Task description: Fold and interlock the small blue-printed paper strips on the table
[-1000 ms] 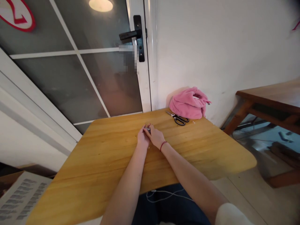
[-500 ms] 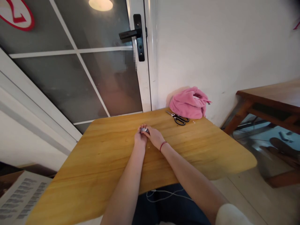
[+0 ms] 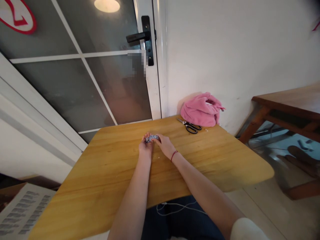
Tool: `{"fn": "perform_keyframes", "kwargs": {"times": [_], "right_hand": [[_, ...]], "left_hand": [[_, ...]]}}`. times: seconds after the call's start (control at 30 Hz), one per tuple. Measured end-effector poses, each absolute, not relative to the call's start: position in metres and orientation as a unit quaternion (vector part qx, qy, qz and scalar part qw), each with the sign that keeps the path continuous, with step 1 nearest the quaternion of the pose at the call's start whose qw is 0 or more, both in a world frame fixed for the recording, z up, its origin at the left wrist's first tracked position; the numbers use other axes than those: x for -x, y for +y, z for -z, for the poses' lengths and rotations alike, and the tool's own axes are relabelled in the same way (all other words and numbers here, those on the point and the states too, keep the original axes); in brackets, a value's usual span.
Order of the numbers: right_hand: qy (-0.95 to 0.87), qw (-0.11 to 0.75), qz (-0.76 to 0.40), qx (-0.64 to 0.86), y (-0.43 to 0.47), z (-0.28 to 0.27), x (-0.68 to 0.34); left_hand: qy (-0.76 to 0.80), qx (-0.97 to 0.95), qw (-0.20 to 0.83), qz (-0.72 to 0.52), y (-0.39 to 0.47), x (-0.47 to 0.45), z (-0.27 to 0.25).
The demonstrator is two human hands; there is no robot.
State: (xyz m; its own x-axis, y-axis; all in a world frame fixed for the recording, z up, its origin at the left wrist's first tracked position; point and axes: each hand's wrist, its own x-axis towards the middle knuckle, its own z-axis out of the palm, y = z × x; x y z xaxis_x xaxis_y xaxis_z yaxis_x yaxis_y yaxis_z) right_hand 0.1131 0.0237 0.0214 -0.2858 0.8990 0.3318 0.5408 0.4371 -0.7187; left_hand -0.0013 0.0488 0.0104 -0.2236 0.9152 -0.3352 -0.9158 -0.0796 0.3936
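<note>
Over the middle of the wooden table [image 3: 112, 166], a small strip with a dark-blue-and-white pattern [image 3: 152, 137] spans both hands; its exact kind is too small to make out. My left hand [image 3: 145, 145] is closed around its left end, which is partly hidden by the fingers. At the other end, my right hand [image 3: 163, 144], with a thin red cord on the wrist, pinches the strip between thumb and fingers. Black-handled scissors [image 3: 191, 127] lie apart from the hands, further back on the right.
A pink plush bag or cloth [image 3: 200, 110] rests against the wall at the table's back edge. Behind the table stands a glazed door with a black handle [image 3: 147, 40]. A second wooden table [image 3: 287, 103] is at right, and a printed carton [image 3: 25, 210] at lower left.
My left hand has shifted a little to the left, away from the right one. More of the patterned strip now shows, stretched between the hands.
</note>
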Motion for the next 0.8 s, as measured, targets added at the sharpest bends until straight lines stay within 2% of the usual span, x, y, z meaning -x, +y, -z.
{"fn": "perform_keyframes", "kwargs": {"times": [0.3,0.57,0.67,0.8], "right_hand": [[-0.732,0.439,-0.251,0.457,0.026,-0.02,-0.112],[-0.686,0.449,-0.296,0.489,0.025,-0.023,-0.11],[-0.71,0.441,-0.268,0.48,0.025,-0.022,-0.111],[-0.742,0.362,-0.214,0.522,0.022,-0.024,-0.113]], "left_hand": [[0.256,0.034,0.593,-0.763,0.043,0.003,-0.019],[0.267,0.019,0.593,-0.759,0.043,0.001,-0.019],[0.263,0.003,0.613,-0.745,0.042,-0.003,-0.018],[0.246,-0.022,0.658,-0.711,0.038,-0.014,-0.016]]}}
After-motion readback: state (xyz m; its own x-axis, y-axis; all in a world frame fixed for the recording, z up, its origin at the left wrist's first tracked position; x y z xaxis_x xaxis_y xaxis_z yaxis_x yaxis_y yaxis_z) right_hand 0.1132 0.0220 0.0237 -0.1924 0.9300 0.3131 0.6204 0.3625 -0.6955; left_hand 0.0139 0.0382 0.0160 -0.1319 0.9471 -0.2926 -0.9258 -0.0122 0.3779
